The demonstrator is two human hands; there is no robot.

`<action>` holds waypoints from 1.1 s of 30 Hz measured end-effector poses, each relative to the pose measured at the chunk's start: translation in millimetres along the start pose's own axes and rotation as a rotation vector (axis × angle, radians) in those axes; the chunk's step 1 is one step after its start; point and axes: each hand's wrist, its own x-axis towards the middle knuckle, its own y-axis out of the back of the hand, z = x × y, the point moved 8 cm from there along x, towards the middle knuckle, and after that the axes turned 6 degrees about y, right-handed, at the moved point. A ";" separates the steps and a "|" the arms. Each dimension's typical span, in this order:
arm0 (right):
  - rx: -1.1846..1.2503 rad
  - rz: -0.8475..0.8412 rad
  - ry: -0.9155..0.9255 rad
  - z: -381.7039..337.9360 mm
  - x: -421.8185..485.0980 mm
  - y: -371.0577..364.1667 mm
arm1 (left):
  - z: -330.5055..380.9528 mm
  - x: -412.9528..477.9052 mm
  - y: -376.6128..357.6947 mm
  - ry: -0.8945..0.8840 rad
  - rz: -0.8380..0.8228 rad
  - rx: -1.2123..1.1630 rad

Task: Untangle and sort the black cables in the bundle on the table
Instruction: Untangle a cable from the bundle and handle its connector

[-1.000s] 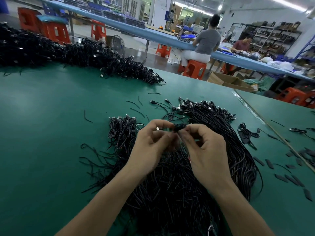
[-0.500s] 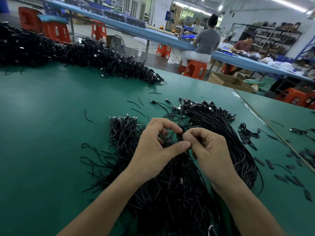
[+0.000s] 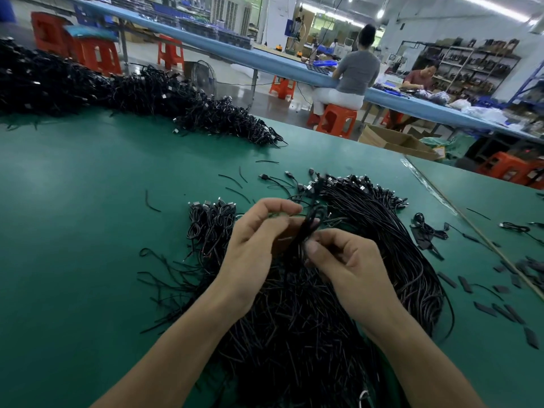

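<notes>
A big bundle of black cables [image 3: 294, 319] lies on the green table [image 3: 73, 260] in front of me. My left hand [image 3: 256, 248] and my right hand [image 3: 347, 260] meet above its middle. Between them runs a doubled black cable [image 3: 307, 228], blurred. My left hand's fingers curl round its upper part, and my right hand pinches its lower part with thumb and fingers. A small bunch of cables with plugs [image 3: 212, 222] lies just left of my left hand. A neater fan of cables with plugs [image 3: 376, 207] curves round on the right.
A long heap of black cables [image 3: 132, 92] runs along the table's far left edge. Loose short wire pieces [image 3: 235, 181] lie beyond the bundle. Flat black strips [image 3: 468, 285] and a coiled cable [image 3: 426, 228] lie at right. Two people sit at a blue bench behind.
Both hands have lifted a little from the bundle. The cable between them has been drawn upward into a longer doubled strand, and my right hand has slid lower along it.
</notes>
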 end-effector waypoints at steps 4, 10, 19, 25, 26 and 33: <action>-0.060 -0.020 -0.024 5.0 -0.1 0.5 | 10.3 -5.7 -11.7 -0.101 -0.131 0.008; -0.050 0.127 0.024 -1.2 4.4 19.5 | -3.2 -0.6 -1.8 -0.115 0.020 0.427; -0.072 0.096 0.148 -18.7 2.5 9.9 | -11.7 1.3 -1.8 -0.003 0.020 0.219; -0.060 0.073 0.056 -0.6 -0.2 5.2 | -8.7 0.9 3.5 0.015 0.030 0.022; -0.026 0.056 0.034 1.4 -1.1 2.9 | -7.7 0.4 1.1 -0.005 0.002 0.047; 0.177 0.038 -0.136 19.2 -7.5 3.8 | -6.1 -0.3 -7.8 -0.091 -0.095 0.225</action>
